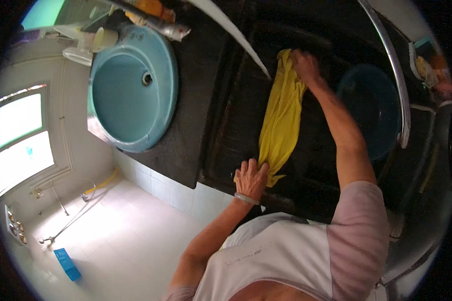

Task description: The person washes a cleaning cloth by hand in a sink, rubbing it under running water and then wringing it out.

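Observation:
A long, bunched yellow cloth (282, 116) lies stretched over a dark, recessed wash surface (229, 124), with folds running along its length. At its near end my left hand (250, 178), with a pale bangle at the wrist, grips the fabric with fingers bent over it. My right hand (306, 69) is at the far end and holds the cloth there; its fingers are slightly blurred. Close to the cloth's far left side ends a white tapering strip (233, 30); I cannot tell whether it is a pipe or running water.
On the left, a blue oval washbasin (130, 98) is set in a dark countertop (184, 113), with a pale cup (105, 39) by its rim. A dark blue basin (371, 113) stands right of my right forearm, beside a curved metal bar (395, 71). A blue box (67, 264) appears lower left.

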Motion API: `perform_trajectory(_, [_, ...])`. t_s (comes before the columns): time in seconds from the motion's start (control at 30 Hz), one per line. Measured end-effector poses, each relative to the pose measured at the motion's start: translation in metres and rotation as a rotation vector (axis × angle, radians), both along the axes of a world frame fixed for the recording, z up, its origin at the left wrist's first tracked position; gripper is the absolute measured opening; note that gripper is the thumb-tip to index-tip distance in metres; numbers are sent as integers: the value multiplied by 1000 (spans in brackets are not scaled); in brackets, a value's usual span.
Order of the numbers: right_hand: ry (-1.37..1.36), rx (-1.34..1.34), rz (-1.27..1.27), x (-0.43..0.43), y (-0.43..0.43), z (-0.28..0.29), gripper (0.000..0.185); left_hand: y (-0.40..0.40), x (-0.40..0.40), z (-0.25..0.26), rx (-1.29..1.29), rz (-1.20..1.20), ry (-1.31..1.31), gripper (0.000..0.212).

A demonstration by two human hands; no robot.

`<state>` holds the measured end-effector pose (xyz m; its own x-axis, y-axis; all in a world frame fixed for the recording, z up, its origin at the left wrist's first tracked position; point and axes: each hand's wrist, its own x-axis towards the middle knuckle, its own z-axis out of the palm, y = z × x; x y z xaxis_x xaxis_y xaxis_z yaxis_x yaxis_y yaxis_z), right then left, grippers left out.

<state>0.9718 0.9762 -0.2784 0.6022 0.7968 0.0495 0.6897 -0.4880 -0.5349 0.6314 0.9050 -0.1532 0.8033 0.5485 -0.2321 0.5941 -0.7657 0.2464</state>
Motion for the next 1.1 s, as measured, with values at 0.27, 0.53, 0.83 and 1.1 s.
perform_trajectory(0.27, [-471,551,859,-117,-30,4,12,1,-9,2,-33,-33,16,28])
perform_trajectory(0.53, [67,194,676,-120,-32,1,3,12,12,32,54,167,-116,63])
perform_trajectory(0.83, [-240,80,55,8,8,-17,14,6,10,1,-36,104,200,67])
perform_trajectory(1.1, [1765,507,-703,-104,72,47,33,10,5,-2,-19,99,196,64])
